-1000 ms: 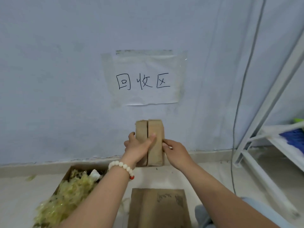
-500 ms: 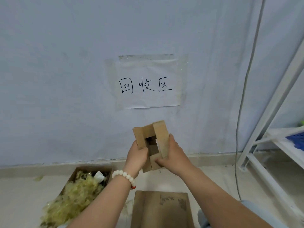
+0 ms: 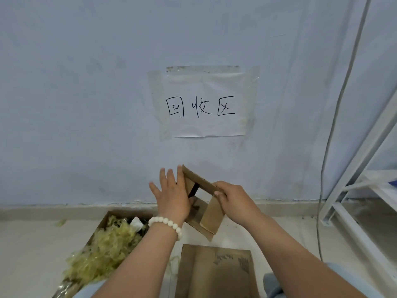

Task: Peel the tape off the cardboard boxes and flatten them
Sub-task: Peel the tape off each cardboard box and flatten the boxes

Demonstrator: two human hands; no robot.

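**Operator:** Report the location of the small cardboard box [image 3: 211, 216].

**Inspector:** It is held in the air between both hands, in front of the wall [image 3: 86, 104] and above the floor [image 3: 32, 244]. The box is tilted, its flaps stand open, and a dark interior shows. A flattened cardboard [image 3: 214, 274] lies on the floor below it, nearer the person. Whether any tape is on the box cannot be told.

**Operator:** Report the left hand [image 3: 171, 196].

**Inspector:** The fingers are straight and spread; the palm lies flat against the left side of the box; no finger curls round it. A bracelet of white beads [image 3: 165, 224] circles the wrist.

**Operator:** Report the right hand [image 3: 234, 203].

**Inspector:** The fingers are curled over the upper right edge of the box; the hand clasps the cardboard panel there.

**Operator:** List the surrounding items.

**Inspector:**
- An open carton [image 3: 106, 218] stands on the floor at lower left; it is filled with a yellowish tangle of crumpled tape [image 3: 103, 250].
- A paper sign [image 3: 204, 125] is taped to the wall above the hands; it bears three handwritten characters.
- A white metal rack [image 3: 354, 179] stands at the right.
- A thin cable [image 3: 335, 125] hangs down the wall beside the rack.
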